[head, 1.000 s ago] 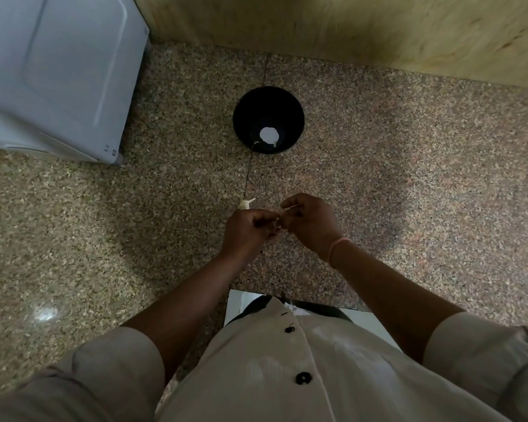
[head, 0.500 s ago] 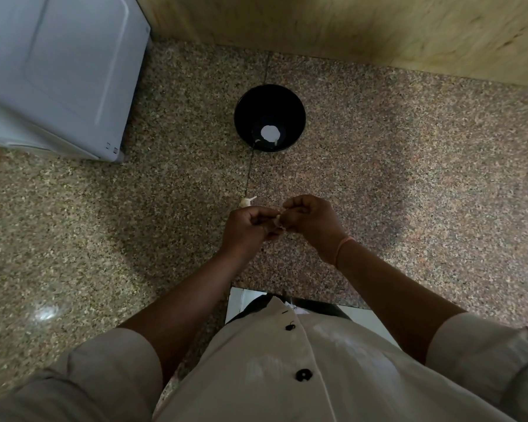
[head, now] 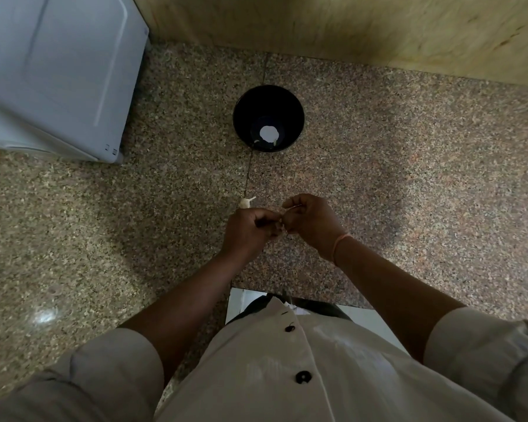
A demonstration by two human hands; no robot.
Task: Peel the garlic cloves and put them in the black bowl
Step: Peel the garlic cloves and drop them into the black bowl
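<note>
My left hand (head: 250, 228) and my right hand (head: 310, 222) meet above the granite counter, fingers curled, pinching a small garlic clove (head: 281, 222) between them; the clove is almost wholly hidden by my fingers. A thin strip of pale skin sticks out by my right fingers. Another garlic clove (head: 245, 203), white with a pointed tip, lies on the counter just beyond my left hand. The black bowl (head: 241, 117) stands farther back in the middle, with a bright reflection and a few pale bits at its bottom.
A white appliance (head: 58, 74) fills the back left corner. A wooden wall (head: 348, 28) runs along the back of the speckled granite counter (head: 409, 178). A seam in the stone runs from the bowl toward me. The counter's front edge is at my waist.
My hands have stayed together in the same place, only shifting their fingers slightly on the clove. The bowl and the loose clove have not moved.
</note>
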